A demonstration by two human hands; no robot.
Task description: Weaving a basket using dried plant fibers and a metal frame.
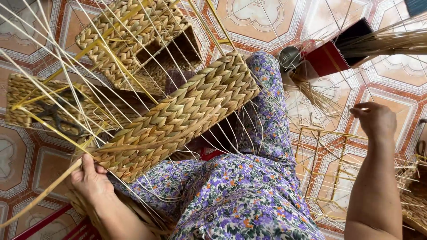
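Partly hidden behind the pale stakes, the half-woven basket point(178, 115) lies on my lap. My left hand point(89, 178) pinches a strand point(40, 195) at its lower corner. My right hand point(376, 119), well right of it, curls half-closed; its hold I cannot tell.

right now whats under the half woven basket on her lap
Under the woven basket, the floral-clothed legs and a bit of something red show; the rest beneath is covered.

Patterned floor tiles point(262, 18), bright daylight
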